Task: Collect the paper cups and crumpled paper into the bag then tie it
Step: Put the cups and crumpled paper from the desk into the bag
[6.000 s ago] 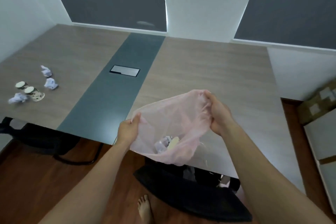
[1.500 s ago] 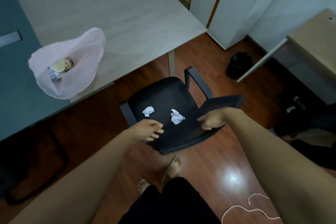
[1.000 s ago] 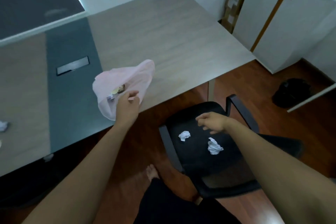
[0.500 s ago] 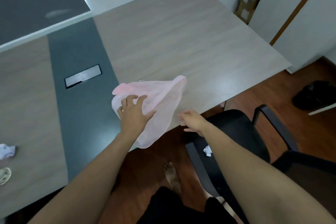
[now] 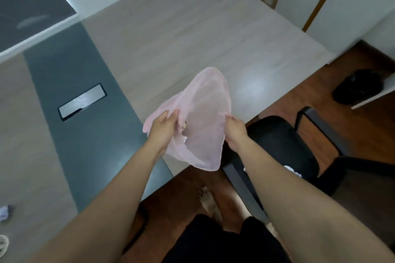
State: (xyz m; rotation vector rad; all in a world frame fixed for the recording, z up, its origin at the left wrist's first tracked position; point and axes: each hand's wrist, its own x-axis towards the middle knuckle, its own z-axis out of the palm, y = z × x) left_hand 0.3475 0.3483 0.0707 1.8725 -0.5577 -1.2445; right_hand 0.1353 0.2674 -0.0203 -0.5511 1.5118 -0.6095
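Both hands are working the thin, translucent pink plastic bag (image 5: pixel 203 121) in the centre of the frame, just above the near edge of the pale wood-grain surface (image 5: pixel 192 38). The left hand (image 5: pixel 162 129) is pinching the bag's left rim, its fingers (image 5: pixel 174 113) clamped together on a fold of film. The right hand (image 5: pixel 235 132) is gripping the opposite rim, fingers curled round it and partly hidden behind the plastic. A round cup rim and a scrap of white are showing through the film beside the left hand, so the bag is carrying a load.

Here is where it could be going wrong. That film looks flimsy and slick. If the two hands are pulling apart too hard, it may tear, and a loose pinch may let a rim slip and the mouth collapse. I cannot tell which way the mouth is facing, so a careless tilt could be spilling the load onto the wooden floor (image 5: pixel 188 186).

Pieces are also lying well apart from the bag. A white crumpled paper wad (image 5: pixel 292 170) is sitting on the black office chair (image 5: pixel 277 145) at lower right, half hidden by the forearm. Another wad (image 5: pixel 4 213) and what looks like a paper cup (image 5: pixel 3 245) are at the lower left edge. Tying now would be leaving them behind.
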